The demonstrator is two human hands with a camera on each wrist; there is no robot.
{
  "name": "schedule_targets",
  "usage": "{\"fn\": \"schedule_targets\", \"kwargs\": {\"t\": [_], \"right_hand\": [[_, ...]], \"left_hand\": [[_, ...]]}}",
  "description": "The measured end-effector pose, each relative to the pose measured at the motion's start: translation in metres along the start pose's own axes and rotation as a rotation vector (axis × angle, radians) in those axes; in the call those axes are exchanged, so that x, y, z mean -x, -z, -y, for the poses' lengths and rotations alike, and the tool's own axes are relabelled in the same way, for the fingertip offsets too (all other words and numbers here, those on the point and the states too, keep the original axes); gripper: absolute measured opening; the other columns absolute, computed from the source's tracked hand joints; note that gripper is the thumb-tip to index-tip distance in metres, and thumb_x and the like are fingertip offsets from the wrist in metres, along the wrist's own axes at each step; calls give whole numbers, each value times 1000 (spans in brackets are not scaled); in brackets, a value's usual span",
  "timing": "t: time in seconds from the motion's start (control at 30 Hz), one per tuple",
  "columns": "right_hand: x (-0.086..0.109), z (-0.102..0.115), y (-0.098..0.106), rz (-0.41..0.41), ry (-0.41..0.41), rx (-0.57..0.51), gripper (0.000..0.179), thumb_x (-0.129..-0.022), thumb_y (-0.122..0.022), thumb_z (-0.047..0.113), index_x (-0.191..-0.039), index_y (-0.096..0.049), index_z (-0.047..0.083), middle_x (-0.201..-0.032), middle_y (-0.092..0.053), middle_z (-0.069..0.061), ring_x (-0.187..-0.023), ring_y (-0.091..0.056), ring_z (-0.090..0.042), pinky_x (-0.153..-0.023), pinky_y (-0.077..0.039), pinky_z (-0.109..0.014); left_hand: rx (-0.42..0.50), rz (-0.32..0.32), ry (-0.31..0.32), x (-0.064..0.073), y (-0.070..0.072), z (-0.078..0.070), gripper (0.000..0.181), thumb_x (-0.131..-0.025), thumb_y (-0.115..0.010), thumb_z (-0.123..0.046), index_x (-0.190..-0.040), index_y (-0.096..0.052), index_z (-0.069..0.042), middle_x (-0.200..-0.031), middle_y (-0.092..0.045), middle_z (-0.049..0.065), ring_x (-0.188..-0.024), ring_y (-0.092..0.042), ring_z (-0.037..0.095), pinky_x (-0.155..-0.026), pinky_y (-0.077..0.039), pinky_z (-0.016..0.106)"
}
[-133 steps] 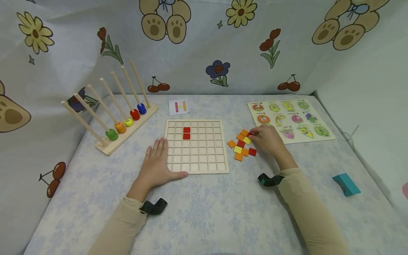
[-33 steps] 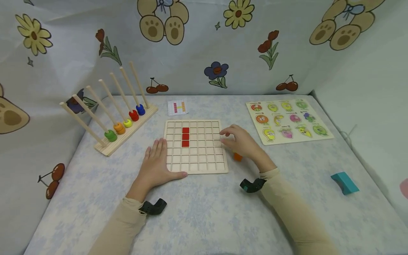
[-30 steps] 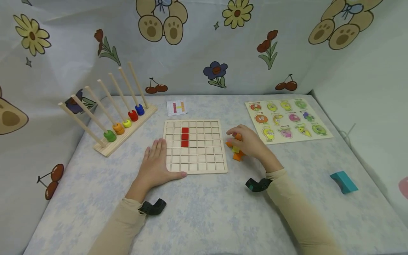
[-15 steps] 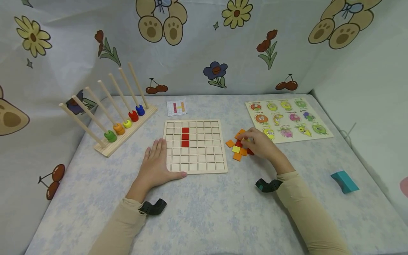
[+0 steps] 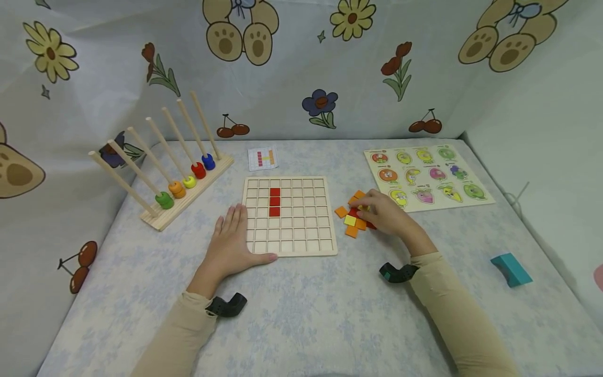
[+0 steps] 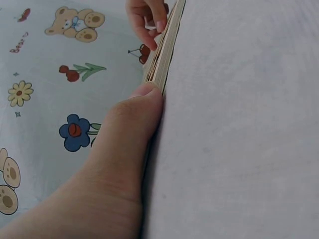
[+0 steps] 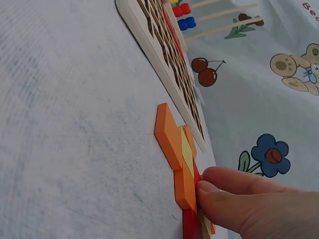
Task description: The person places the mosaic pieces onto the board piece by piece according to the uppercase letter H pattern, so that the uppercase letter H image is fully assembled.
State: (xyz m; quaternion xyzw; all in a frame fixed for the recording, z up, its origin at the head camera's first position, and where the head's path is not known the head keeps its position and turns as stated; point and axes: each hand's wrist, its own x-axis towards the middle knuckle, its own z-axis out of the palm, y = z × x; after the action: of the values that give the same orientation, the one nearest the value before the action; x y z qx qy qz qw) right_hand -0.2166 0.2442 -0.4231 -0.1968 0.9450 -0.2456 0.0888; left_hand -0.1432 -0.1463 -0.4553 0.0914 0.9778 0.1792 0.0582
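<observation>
A wooden grid board [image 5: 301, 235] lies flat mid-table, with three red square tiles [image 5: 275, 202] in a column in its cells. My left hand [image 5: 228, 241] rests with straight fingers against the board's left edge, its thumb along the near edge; the left wrist view shows that thumb [image 6: 129, 119] touching the board's side. Right of the board is a loose pile of orange, yellow and red tiles [image 5: 350, 220]. There my right hand [image 5: 388, 212] pinches a red tile [image 7: 198, 183] between thumb and index finger, low over the pile. Part of the pile is hidden under this hand.
Back left stands a wooden peg rack [image 5: 188, 193] with coloured beads. A small pattern card [image 5: 263, 158] lies behind the board. A fruit picture board [image 5: 428, 178] is at the back right, beyond the right hand. A teal arched block [image 5: 512, 270] sits far right.
A third red tile has joined the column on the board. My right hand went from the board back to the pile and now pinches another red tile. The left hand has stayed put.
</observation>
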Motion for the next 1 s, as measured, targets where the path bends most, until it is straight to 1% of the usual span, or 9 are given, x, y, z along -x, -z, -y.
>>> {"fn": "schedule_targets", "kwargs": {"t": [0.17, 0.27, 0.47, 0.57, 0.67, 0.77, 0.87, 0.93, 1.0], "right_hand": [[-1, -3, 2, 20, 53, 36, 31, -95, -67, 14, -126, -71, 16, -108, -59, -9, -93, -52, -23, -76, -41, -33], [-3, -6, 2, 26, 71, 43, 29, -94, -69, 16, -123, -72, 16, -108, -59, -9, -95, -50, -24, -78, -40, -34], [-7, -10, 2, 37, -5, -8, 18, -91, -73, 23, -107, -69, 17, -102, -57, -5, -94, -48, -23, -82, -41, -36], [-7, -11, 3, 23, -31, -62, 17, -89, -75, 23, -100, -65, 15, -96, -58, -5, -94, -50, -22, -82, -42, -36], [-5, -11, 3, -2, -73, -112, 17, -89, -76, 25, -94, -63, 15, -92, -59, -4, -92, -50, -22, -79, -41, -36], [-3, -10, 5, -22, -123, -154, 18, -90, -75, 29, -93, -62, 17, -92, -60, -4, -90, -50, -24, -76, -41, -38], [-3, -6, 6, -30, -142, -182, 21, -91, -74, 32, -96, -62, 16, -95, -61, -4, -96, -50, -24, -87, -46, -43], [-4, -2, 6, -33, -132, -203, 21, -91, -73, 31, -97, -62, 15, -97, -62, -5, -98, -51, -24, -94, -45, -44], [-5, 2, 6, -35, -115, -214, 21, -91, -74, 30, -98, -62, 15, -96, -62, -5, -94, -50, -25, -88, -47, -42]], "left_hand": [[0, -7, 0, 0, -1, 0, 152, -56, -55, -98, -159, 3, -3, -168, 3, 16, -156, 3, 34, -124, -2, 57], [-8, -12, 1, -1, -3, 1, 152, -55, -54, -98, -159, 3, -3, -168, 2, 16, -156, 3, 34, -124, -2, 57], [-11, -13, 1, -1, -3, 2, 152, -55, -53, -99, -159, 3, -2, -168, 2, 17, -156, 3, 34, -124, -2, 56], [-14, -8, 1, -1, -4, 2, 153, -55, -53, -99, -158, 5, -2, -167, 2, 17, -156, 3, 34, -124, -1, 57], [-22, -8, 3, -1, -4, 2, 153, -55, -52, -100, -158, 5, -2, -167, 3, 17, -156, 3, 34, -124, -1, 57], [-22, -8, 5, -1, -4, 2, 152, -56, -52, -99, -159, 5, -3, -168, 3, 17, -156, 3, 34, -124, -1, 56], [-20, -2, 10, -1, -3, 1, 152, -56, -53, -99, -159, 5, -3, -168, 3, 16, -156, 3, 34, -125, -1, 56], [-23, 3, 13, -1, -2, 1, 152, -56, -53, -99, -159, 5, -3, -168, 3, 16, -156, 4, 34, -125, -1, 56], [-26, 4, 13, 0, -1, 0, 152, -56, -54, -98, -159, 5, -3, -168, 3, 16, -156, 4, 34, -125, -1, 56]]}}
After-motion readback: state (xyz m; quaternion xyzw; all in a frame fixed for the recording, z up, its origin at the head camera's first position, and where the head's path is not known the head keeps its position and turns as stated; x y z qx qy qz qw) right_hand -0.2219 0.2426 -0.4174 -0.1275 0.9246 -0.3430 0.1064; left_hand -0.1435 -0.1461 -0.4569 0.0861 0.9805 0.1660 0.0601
